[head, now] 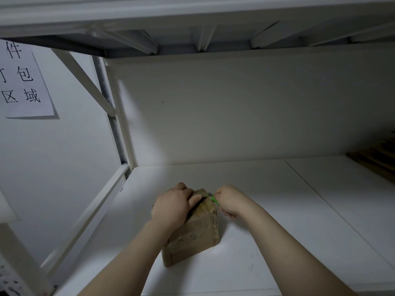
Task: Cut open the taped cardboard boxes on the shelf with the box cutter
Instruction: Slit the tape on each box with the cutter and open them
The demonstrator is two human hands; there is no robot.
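A small brown cardboard box (195,233) wrapped in clear tape stands on the white shelf board (267,221). A dark slit runs along its top seam. My left hand (173,205) lies over the box's top left side, fingers curled over the top edge and gripping it. My right hand (229,201) is a fist at the box's upper right corner, holding a green box cutter (214,199) whose tip meets the taped edge. Most of the cutter is hidden inside the fist.
The shelf's white back panel (235,107) rises behind the box, and the upper shelf (192,39) hangs overhead. A metal upright (116,129) frames the left side. Brown flattened cardboard (376,159) lies at the far right. A paper sign (21,82) hangs on the left wall.
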